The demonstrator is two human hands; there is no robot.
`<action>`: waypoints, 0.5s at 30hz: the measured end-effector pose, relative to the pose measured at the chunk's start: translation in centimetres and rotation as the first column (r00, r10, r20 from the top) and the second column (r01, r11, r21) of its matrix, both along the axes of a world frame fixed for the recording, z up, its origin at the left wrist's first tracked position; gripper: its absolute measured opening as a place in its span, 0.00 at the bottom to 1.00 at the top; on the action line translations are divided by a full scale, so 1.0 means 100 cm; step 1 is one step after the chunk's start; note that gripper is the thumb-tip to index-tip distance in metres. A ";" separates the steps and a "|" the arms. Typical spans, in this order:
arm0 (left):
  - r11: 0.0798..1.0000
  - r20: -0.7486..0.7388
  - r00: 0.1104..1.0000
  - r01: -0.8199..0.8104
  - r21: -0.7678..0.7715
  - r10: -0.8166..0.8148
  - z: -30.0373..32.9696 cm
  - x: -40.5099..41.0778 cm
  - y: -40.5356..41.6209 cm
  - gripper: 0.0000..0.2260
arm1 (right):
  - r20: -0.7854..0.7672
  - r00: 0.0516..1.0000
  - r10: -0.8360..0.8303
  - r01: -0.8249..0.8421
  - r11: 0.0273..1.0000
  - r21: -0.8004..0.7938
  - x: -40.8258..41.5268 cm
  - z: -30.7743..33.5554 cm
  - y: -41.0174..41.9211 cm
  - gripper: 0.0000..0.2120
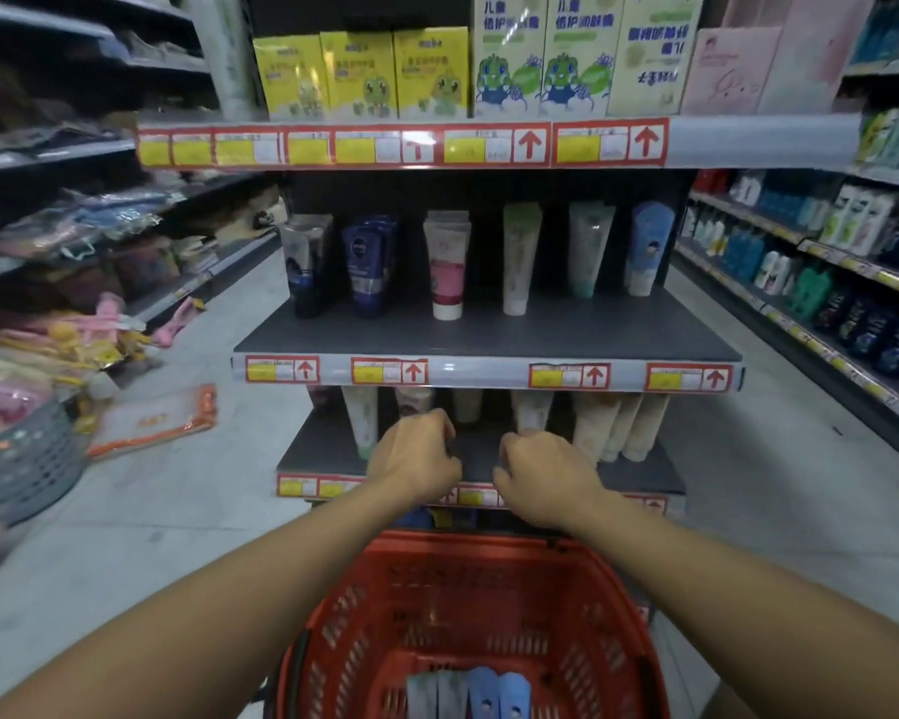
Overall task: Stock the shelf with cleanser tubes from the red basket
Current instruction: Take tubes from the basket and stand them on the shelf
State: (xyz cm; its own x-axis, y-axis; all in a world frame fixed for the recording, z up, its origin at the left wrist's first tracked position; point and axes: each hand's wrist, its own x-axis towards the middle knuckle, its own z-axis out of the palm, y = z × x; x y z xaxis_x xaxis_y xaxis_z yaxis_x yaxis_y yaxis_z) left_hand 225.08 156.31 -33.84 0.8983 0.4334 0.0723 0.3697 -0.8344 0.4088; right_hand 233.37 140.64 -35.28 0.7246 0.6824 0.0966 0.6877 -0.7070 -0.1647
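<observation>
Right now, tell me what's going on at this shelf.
A person is stocking cleanser tubes. Both hands, the left hand and the right hand, reach with curled fingers over the lower dark shelf; whether either grips anything cannot be told. The red plastic basket sits below the arms, with grey-green tubes and blue tubes left inside. The middle dark shelf above already carries a row of standing tubes.

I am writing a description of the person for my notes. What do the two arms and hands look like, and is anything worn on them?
Both forearms are bare as far as the view shows: no sleeves, gloves, watch or bracelet. The left hand and the right hand also show no rings; the fingers are mostly turned away from the camera, so a ring there could be hidden.
</observation>
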 end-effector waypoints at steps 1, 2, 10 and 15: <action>1.000 -0.024 1.000 -0.002 -0.010 0.001 -0.011 -0.002 0.001 0.15 | -0.010 1.000 0.006 -0.006 1.000 -0.028 -0.003 -0.012 0.001 0.13; 1.000 -0.051 0.999 -0.005 -0.019 0.004 -0.022 -0.004 0.002 0.16 | -0.023 1.000 0.008 -0.009 0.999 -0.046 -0.005 -0.024 0.002 0.13; 0.990 -0.270 0.963 -0.051 -0.133 0.013 -0.126 -0.013 0.003 0.15 | -0.223 0.974 -0.034 0.003 0.991 -0.137 -0.012 -0.118 0.006 0.14; 0.964 -0.383 0.923 -0.127 -0.234 0.028 -0.192 -0.017 0.004 0.13 | -0.380 0.919 -0.104 0.008 0.969 -0.247 -0.017 -0.186 0.001 0.14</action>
State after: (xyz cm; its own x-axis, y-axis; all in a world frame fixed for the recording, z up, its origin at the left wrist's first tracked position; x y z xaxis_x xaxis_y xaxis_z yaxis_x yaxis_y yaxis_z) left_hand 223.37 156.74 -52.99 0.8007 0.4622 -0.3811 0.5953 -0.6855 0.4192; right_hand 231.65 140.73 -53.83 0.7093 0.6076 -0.3574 0.5620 -0.7935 -0.2336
